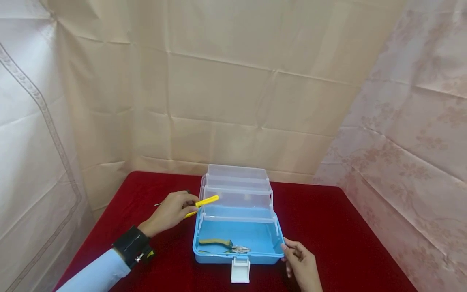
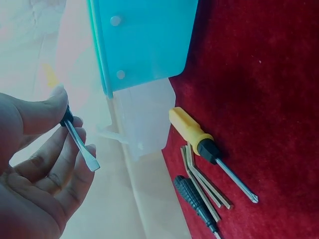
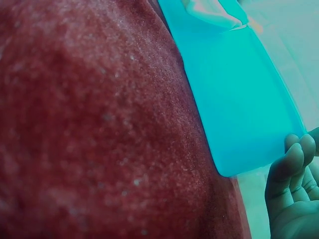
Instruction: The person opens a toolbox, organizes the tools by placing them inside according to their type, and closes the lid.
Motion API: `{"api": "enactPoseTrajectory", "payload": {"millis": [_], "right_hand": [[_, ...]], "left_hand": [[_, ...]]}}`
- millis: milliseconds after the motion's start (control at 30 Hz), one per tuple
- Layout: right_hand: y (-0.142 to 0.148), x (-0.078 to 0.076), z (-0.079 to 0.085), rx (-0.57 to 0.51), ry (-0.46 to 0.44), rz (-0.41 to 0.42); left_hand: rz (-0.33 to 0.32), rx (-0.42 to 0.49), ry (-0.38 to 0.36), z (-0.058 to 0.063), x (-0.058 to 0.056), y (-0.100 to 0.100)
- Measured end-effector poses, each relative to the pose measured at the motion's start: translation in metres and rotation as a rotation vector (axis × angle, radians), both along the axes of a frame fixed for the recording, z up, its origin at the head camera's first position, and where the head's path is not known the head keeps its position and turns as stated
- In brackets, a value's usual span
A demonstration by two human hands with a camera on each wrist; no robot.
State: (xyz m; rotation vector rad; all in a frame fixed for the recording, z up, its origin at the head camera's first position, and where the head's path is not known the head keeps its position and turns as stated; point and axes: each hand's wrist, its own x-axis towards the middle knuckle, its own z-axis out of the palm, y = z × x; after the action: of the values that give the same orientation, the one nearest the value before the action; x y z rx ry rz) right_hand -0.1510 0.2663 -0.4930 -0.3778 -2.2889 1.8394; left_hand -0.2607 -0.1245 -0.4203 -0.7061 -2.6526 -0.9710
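Observation:
My left hand (image 1: pixel 176 209) pinches a flathead screwdriver (image 1: pixel 208 200) by its yellow handle, at the left rim of a blue toolbox (image 1: pixel 215 258). Its flat metal blade points out past the fingers in the left wrist view. Thumb and fingers of my right hand (image 1: pixel 300 261) grip the toolbox's front right corner. Inside the toolbox, near the front wall, lie pliers (image 1: pixel 217 242) with yellow-green handles. Left of the box, a second yellow screwdriver (image 2: pixel 188 125) with a cross tip rests on the red cloth, partly behind my left hand in the head view.
Bent hex keys (image 2: pixel 200 180) and a black-handled tool (image 2: pixel 192 199) lie beside the second screwdriver. Clear trays (image 1: pixel 238 184) stand raised at the toolbox's back. A white latch (image 1: pixel 240 271) hangs at its front. Red cloth (image 1: pixel 313 219) covers the table; beige sheets (image 1: pixel 219 101) hang behind.

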Motion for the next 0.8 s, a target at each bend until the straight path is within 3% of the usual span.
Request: {"api": "enactPoseTrajectory", "payload": {"millis": [800], "right_hand": [[0.001, -0.001, -0.001, 0.003, -0.020, -0.005]], "left_hand": [[-0.055, -0.030, 0.063, 0.010, -0.001, 0.022]]}}
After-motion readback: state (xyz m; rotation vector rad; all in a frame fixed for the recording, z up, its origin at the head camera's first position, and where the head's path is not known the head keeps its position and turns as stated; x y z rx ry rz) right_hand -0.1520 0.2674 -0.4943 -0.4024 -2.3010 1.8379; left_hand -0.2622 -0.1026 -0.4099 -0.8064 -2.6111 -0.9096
